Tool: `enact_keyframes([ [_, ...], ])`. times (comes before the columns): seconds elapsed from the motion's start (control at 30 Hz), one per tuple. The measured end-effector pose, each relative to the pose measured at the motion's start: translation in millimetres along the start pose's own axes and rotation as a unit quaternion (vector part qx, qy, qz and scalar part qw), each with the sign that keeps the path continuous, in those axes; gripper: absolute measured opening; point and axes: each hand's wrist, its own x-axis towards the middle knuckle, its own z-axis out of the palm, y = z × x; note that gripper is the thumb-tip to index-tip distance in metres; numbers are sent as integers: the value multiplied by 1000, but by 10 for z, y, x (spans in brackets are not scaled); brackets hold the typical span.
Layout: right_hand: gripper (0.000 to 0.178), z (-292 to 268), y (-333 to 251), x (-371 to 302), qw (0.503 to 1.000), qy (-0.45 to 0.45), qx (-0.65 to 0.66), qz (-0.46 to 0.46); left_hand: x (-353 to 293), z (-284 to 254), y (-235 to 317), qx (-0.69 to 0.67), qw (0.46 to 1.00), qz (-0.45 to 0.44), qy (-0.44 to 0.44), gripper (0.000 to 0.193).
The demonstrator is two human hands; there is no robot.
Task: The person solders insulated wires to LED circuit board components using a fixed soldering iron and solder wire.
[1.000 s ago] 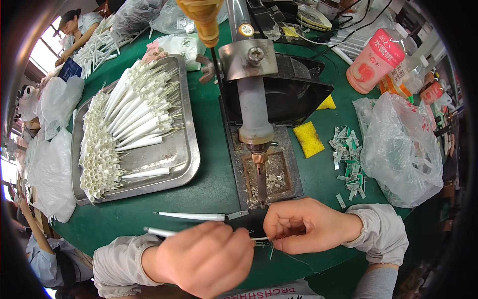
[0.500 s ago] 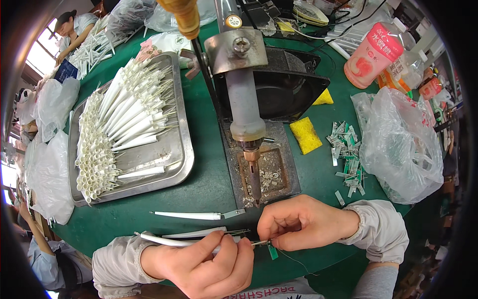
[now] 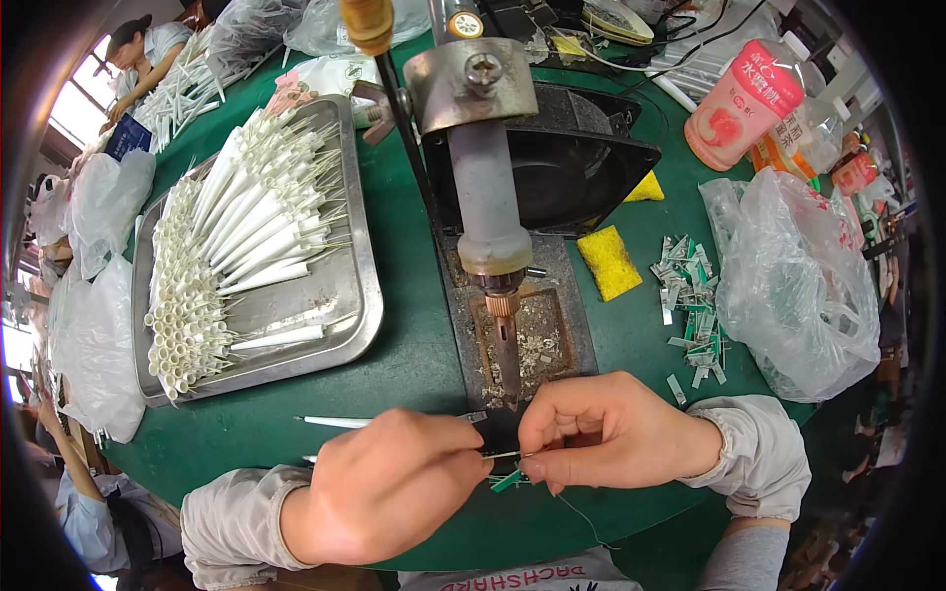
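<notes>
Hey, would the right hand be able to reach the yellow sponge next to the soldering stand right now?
Probably yes. The yellow sponge lies on open green table, up and slightly right of the right hand, with nothing between them. But that hand is pinching a thin wire with the left hand, so it would have to let go.

Both my forearms come in from the lower edge, sleeves bunched at the wrists. My left hand [image 3: 389,483] lies knuckles up, fingers curled under, thumb and forefinger in a tight pinch grip. My right hand [image 3: 601,430] faces it from the other side, fingers bent, fingertips [image 3: 527,463] pinched close, almost meeting the left.
</notes>
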Motion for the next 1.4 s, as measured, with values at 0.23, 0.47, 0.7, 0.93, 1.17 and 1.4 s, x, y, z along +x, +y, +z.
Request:
enact_keyframes([
  [0.23,16,-59,-107,34,990,-79,46,107,-28,35,9,311,891,328,43,9],
  [0.47,13,41,31,11,997,-1,-52,-53,-52,80,57,205,960,185,54,17],
  [0.7,16,153,28,-7,789,133,-473,-368,52,-51,23,-222,961,-156,-60,17],
  [0.93,13,96,-118,-29,968,107,-213,-81,74,-77,57,-291,915,-274,-49,12],
  [1.17,9,119,-67,-11,994,105,-11,-23,51,3,36,-239,944,-226,-25,13],
  [1.4,9,88,-43,0,994,94,-27,-43,48,28,63,-243,937,-250,-20,13],
])
